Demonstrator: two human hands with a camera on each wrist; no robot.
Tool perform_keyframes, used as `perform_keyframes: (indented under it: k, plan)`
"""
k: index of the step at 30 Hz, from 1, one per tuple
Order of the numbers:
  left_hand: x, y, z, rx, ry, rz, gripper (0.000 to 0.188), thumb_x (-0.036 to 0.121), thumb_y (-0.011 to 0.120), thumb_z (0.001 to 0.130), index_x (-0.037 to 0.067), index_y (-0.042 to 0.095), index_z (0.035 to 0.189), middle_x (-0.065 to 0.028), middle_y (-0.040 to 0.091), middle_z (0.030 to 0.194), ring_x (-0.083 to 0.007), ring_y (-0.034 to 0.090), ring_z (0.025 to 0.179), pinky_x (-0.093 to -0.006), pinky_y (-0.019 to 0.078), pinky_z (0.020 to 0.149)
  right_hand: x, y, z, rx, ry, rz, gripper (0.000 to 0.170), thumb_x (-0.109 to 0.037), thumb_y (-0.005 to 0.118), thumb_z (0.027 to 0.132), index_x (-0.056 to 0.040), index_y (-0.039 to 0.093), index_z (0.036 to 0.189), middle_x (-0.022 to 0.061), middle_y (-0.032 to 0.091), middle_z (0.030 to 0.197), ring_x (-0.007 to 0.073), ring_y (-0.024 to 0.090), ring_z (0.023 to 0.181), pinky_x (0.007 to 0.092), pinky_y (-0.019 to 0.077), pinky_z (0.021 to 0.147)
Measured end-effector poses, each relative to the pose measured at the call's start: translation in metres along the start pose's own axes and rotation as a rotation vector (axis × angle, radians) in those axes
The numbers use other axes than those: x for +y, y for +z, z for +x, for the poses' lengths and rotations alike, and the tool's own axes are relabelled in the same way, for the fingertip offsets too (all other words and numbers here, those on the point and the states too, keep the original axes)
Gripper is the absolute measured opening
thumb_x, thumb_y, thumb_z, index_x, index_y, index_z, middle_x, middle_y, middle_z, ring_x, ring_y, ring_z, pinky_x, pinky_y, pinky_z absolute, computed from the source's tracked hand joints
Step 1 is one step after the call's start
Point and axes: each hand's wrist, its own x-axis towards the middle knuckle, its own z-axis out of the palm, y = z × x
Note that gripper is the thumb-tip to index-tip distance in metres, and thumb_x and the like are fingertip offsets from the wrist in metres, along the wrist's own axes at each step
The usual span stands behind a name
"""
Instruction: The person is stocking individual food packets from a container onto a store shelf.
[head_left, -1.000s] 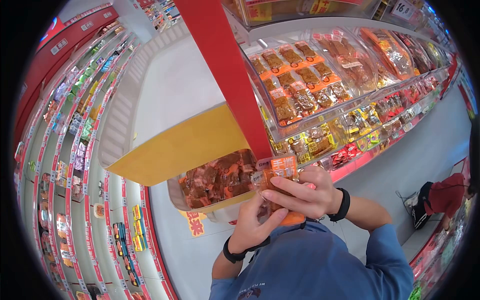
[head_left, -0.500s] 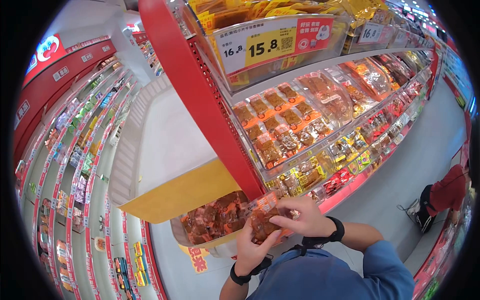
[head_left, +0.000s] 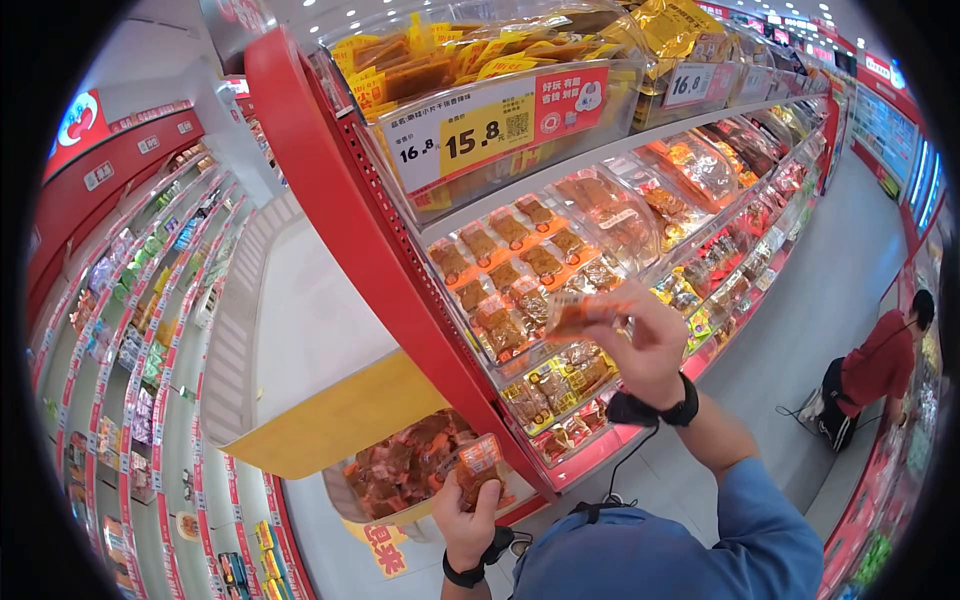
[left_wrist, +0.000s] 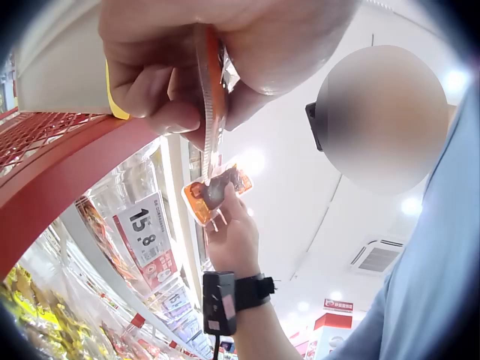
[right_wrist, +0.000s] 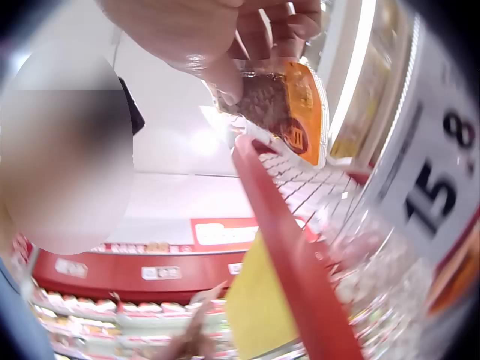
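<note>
My right hand (head_left: 648, 345) is raised in front of the clear shelf tray and pinches a small orange packet (head_left: 578, 316) between thumb and fingers. In the right wrist view that packet (right_wrist: 274, 109) shows brown food behind clear film with an orange end. Lower down, my left hand (head_left: 466, 520) grips another orange-and-brown packet (head_left: 480, 468) beside the bin of loose packets (head_left: 410, 452). The left wrist view shows this packet (left_wrist: 213, 97) edge-on between the fingers, with the right hand (left_wrist: 234, 236) and its packet beyond.
A clear tray of orange packets (head_left: 540, 262) lies below a 15.8 price sign (head_left: 480, 130). A red post (head_left: 345, 215) stands between the shelves and the yellow-edged bin (head_left: 310, 425). At the right, a person in red (head_left: 875, 360) is by the far shelves.
My hands have moved apart. The right one has risen toward the shelf tray with a packet, while the left keeps one near the bin. The view has tilted up toward the shelves.
</note>
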Motion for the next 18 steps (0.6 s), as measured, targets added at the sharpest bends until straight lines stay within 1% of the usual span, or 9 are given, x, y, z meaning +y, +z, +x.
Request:
perform_keyframes:
  k: [1,2,5,8,11,14,17,18]
  plan:
    - [0.001,0.001,0.001,0.007,-0.01,-0.016,0.023,0.008,0.062,0.082,-0.005,0.058,0.101,-0.0069,0.064,0.08,-0.0105,0.06,0.07,-0.0231,0.0483,0.063,-0.004,-0.003,0.024,0.014,-0.133,-0.128,0.015,0.004,0.069,0.071,-0.0009,0.065,0.085,0.009,0.066,0.085,0.0135,0.055,0.069,0.0273,0.0409,0.062]
    - [0.002,0.002,0.001,0.015,-0.024,-0.03,0.024,0.009,0.062,0.082,-0.005,0.058,0.101,-0.0069,0.064,0.079,-0.0103,0.06,0.07,-0.023,0.0482,0.063,0.015,-0.005,0.038,0.031,-0.27,-0.309,0.015,-0.003,0.072,0.071,0.0002,0.063,0.083,0.0073,0.064,0.074,0.0134,0.053,0.063,0.028,0.0412,0.059]
    - [0.001,0.004,0.001,-0.036,-0.003,0.0,0.026,0.011,0.063,0.082,-0.005,0.059,0.102,-0.007,0.065,0.079,-0.0102,0.061,0.069,-0.023,0.0483,0.063,0.051,-0.011,0.059,-0.284,0.174,-0.443,0.019,-0.012,0.073,0.072,0.0016,0.061,0.079,0.0066,0.062,0.069,0.0121,0.055,0.062,0.0277,0.0417,0.056]
    - [-0.006,0.006,-0.001,-0.07,-0.012,0.034,0.027,0.013,0.064,0.081,-0.005,0.059,0.102,-0.0073,0.065,0.08,-0.01,0.061,0.07,-0.0229,0.0483,0.064,0.083,-0.011,0.071,-0.408,0.253,-0.413,0.03,-0.021,0.073,0.071,0.0047,0.058,0.074,0.011,0.061,0.067,0.0219,0.059,0.059,0.0315,0.0463,0.057]
    - [-0.007,0.008,0.002,-0.09,-0.046,0.011,0.028,0.013,0.064,0.082,-0.005,0.059,0.104,-0.0068,0.065,0.08,-0.0103,0.061,0.071,-0.0227,0.0482,0.066,0.104,-0.015,0.075,-0.534,0.466,-0.377,0.032,-0.022,0.074,0.07,0.0053,0.057,0.076,0.0129,0.06,0.069,0.0239,0.061,0.064,0.0335,0.0475,0.061]
    - [-0.004,0.01,0.003,-0.09,-0.08,-0.022,0.03,0.012,0.064,0.083,-0.005,0.057,0.106,-0.0067,0.065,0.082,-0.0104,0.061,0.074,-0.0226,0.0479,0.068,0.107,-0.013,0.07,-0.566,0.492,-0.368,0.032,-0.022,0.074,0.07,0.0043,0.058,0.081,0.0156,0.059,0.076,0.025,0.061,0.07,0.0341,0.0478,0.064]
    - [-0.011,0.008,0.004,-0.147,-0.127,-0.041,0.031,0.012,0.064,0.083,-0.005,0.056,0.108,-0.0072,0.064,0.085,-0.0104,0.06,0.076,-0.0229,0.048,0.069,0.119,-0.01,0.063,-0.533,0.329,-0.35,0.027,-0.013,0.072,0.072,0.0076,0.055,0.077,0.0093,0.059,0.055,0.0151,0.056,0.045,0.0285,0.0441,0.047]
    - [-0.012,0.008,0.004,-0.142,-0.133,-0.053,0.031,0.012,0.064,0.083,-0.005,0.057,0.108,-0.0072,0.064,0.085,-0.0104,0.06,0.076,-0.0229,0.0479,0.069,0.115,-0.011,0.066,-0.61,0.39,-0.423,0.026,-0.016,0.071,0.073,0.0053,0.058,0.079,0.0118,0.06,0.063,0.0179,0.06,0.056,0.0313,0.0465,0.054]
